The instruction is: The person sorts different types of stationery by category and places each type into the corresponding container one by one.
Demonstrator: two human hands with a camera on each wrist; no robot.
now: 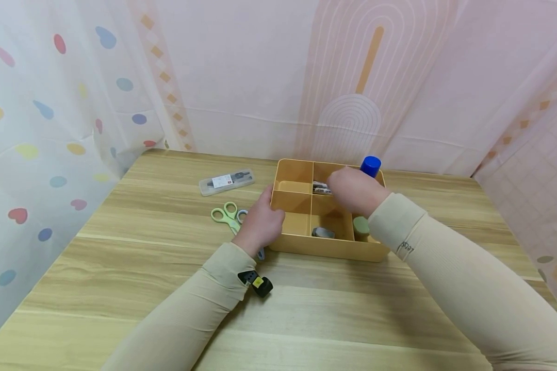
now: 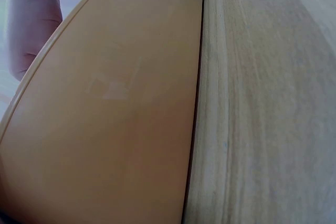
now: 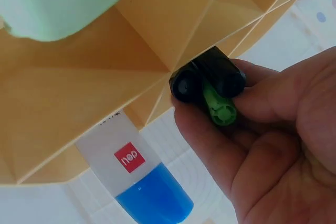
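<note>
Right wrist — markers (image 3: 210, 90) in right hand (image 3: 273, 145).

Both arms are covered in close-fitting beige sleeves (image 1: 469, 288) that run right down to the wrists, the fabric smooth with a few soft folds near the cuffs. The right sleeve carries a small line of dark lettering printed just behind its cuff, at about 5 o'clock from the right hand (image 1: 355, 190). On the left wrist, at about 6 o'clock from the left hand (image 1: 260, 224), sits a small black device (image 1: 259, 283) with a yellow square patch on it, strapped over the sleeve. Both hands are bare, without gloves.
</note>
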